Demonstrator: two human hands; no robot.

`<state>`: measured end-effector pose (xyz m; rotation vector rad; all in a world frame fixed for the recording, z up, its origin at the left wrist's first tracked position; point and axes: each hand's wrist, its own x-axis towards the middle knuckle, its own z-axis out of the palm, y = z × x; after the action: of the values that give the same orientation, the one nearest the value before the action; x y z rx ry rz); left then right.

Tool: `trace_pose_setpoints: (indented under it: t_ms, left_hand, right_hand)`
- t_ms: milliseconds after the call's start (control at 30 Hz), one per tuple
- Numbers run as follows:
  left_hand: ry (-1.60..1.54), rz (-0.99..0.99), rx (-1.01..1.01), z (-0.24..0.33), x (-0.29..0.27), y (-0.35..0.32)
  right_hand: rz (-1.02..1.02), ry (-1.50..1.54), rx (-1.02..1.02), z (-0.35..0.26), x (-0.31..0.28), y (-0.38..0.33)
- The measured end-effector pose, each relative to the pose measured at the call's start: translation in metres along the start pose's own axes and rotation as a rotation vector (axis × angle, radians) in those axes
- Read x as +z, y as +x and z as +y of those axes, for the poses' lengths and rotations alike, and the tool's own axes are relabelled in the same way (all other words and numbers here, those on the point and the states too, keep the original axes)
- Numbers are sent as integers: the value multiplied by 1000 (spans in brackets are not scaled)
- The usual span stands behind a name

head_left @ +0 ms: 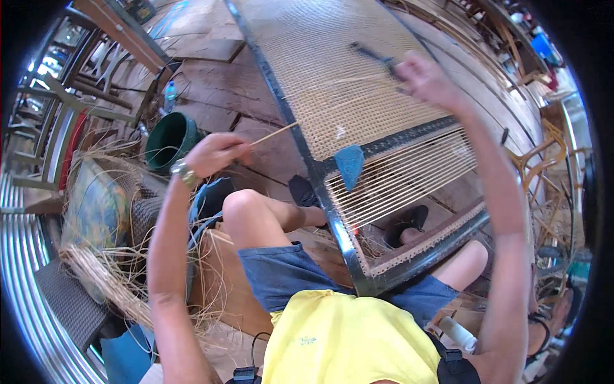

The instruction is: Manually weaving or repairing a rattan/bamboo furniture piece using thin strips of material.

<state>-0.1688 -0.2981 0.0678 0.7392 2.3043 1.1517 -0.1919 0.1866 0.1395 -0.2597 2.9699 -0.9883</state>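
Note:
A dark wooden frame (336,221) slants across my lap and away from me. Woven cane mesh (345,96) covers its far panel, while parallel cane strands (409,176) span the near one. My left hand (220,153), left of the frame, is closed on a thin cane strand (274,134) that reaches the frame's left edge. Above the mesh, my blurred right hand (425,77) is closed around a dark, slim tool (374,55) whose exact kind is smeared by motion. A blue wedge-shaped piece (350,165) rests on the crossbar between the panels.
Left of me stand a dark green bucket (167,142) and a plastic bottle (170,95). A tangled bundle of loose cane (105,275) lies lower left. Chair frames (57,121) are stacked farther left. A curved wooden chair (547,150) is at right.

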Motion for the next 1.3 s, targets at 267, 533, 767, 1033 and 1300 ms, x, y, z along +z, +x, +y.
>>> trace_pose_setpoints:
  t_ms: [267, 533, 767, 1033, 1300]
  left_hand:
    - [133, 206, -612, -82, -89, -116]
    - [-25, 207, -30, 33, 53, 72]
    - [-255, 127, -141, 38, 48, 38]
    - [-228, 114, -408, -49, 20, -66]
    - [-396, 67, -364, -54, 33, -66]
  right_hand:
    - [700, -636, -26, 114, -148, 85]
    - [30, 138, -19, -130, 66, 27]
    - [-95, 326, 134, -89, 91, 6]
    - [93, 448, 203, 53, 0, -6]
    - [185, 299, 234, 87, -1, -16]
